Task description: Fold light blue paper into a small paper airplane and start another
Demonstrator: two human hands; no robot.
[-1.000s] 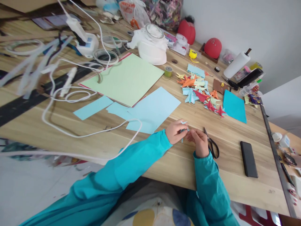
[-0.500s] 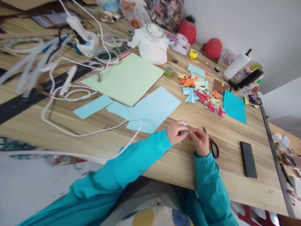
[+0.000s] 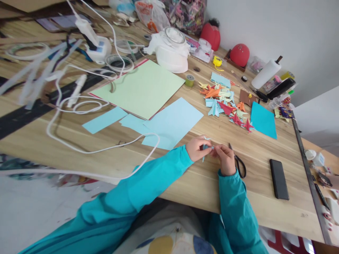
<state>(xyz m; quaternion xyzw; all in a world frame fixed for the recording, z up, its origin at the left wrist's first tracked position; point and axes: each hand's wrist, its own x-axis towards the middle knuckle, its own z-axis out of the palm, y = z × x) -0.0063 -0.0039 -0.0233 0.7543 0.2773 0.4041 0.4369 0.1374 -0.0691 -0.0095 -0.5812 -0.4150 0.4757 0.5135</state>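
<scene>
Near the front of the table, my left hand [image 3: 198,149] is closed around a small light-blue paper crane [image 3: 205,146], its pointed ends sticking out above and below the fingers. Thumb and fingertips of my right hand [image 3: 224,157] pinch a tip of the same folded paper, close against the left fingertips. Most of the fold is hidden by the fingers. Black-handled scissors [image 3: 240,165] lie just right of my right hand. Beyond the hands is a pile of folded paper cranes [image 3: 225,102] in orange, red, blue and pale yellow.
Light-blue sheets [image 3: 174,121] and a pale green sheet [image 3: 143,88] lie left of centre. A white cable [image 3: 116,150] loops over the table's left side. To the right are a black phone [image 3: 279,179] and a bright blue sheet [image 3: 263,120]. A thread spool [image 3: 189,80] stands farther back.
Both hands stay in nearly the same place. The right fingers have shifted slightly at the tip of the paper, and a bit more of the blue fold shows between the hands.
</scene>
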